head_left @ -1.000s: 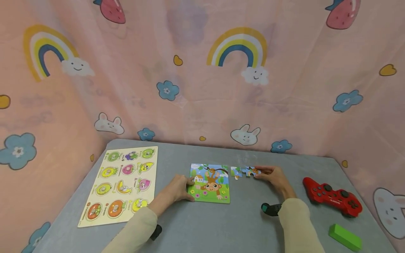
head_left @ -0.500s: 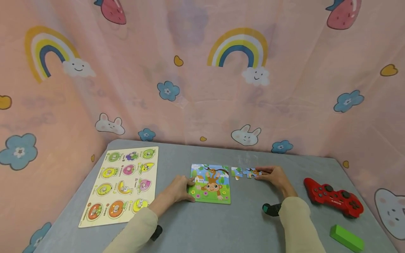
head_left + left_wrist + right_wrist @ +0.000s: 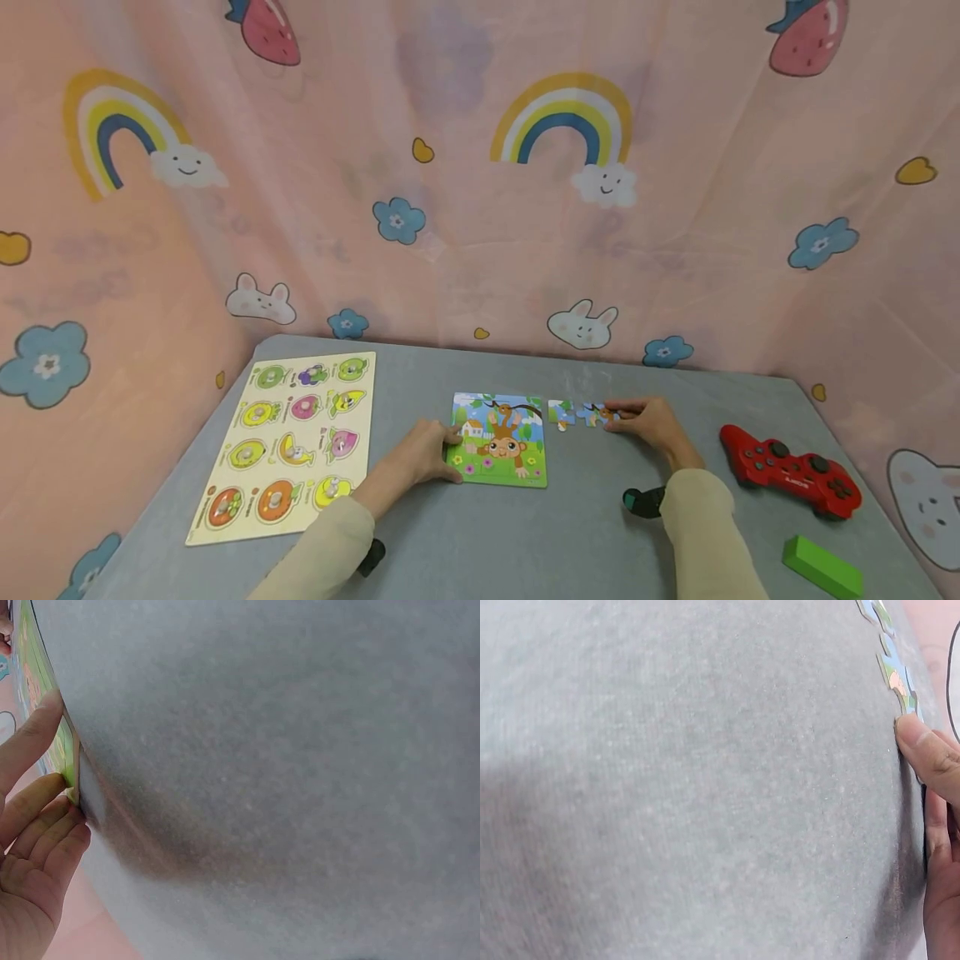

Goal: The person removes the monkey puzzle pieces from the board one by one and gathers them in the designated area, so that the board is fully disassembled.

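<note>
A square monkey jigsaw puzzle (image 3: pixel 498 442) lies on the grey table. My left hand (image 3: pixel 420 454) grips its left side, thumb and fingers at the edge and near corner; in the left wrist view this hand (image 3: pixel 37 855) holds the thin green edge of the puzzle (image 3: pixel 69 769). To the right, my right hand (image 3: pixel 654 425) pinches a loose jigsaw piece (image 3: pixel 597 414) with monkey and branch print. Next to it lies another loose piece (image 3: pixel 561 413). In the right wrist view, the thumb of my right hand (image 3: pixel 939 769) is on the piece (image 3: pixel 896 679).
A cream fruit knob board (image 3: pixel 288 446) lies on the left of the table (image 3: pixel 540 550). A red game controller (image 3: pixel 791 471) and a green block (image 3: pixel 822 567) are on the right. A pink patterned curtain (image 3: pixel 465 267) closes off the back and sides.
Both hands keep their hold and position on the puzzle and the piece. The head view tilts slightly, so everything sits a little lower in it.
</note>
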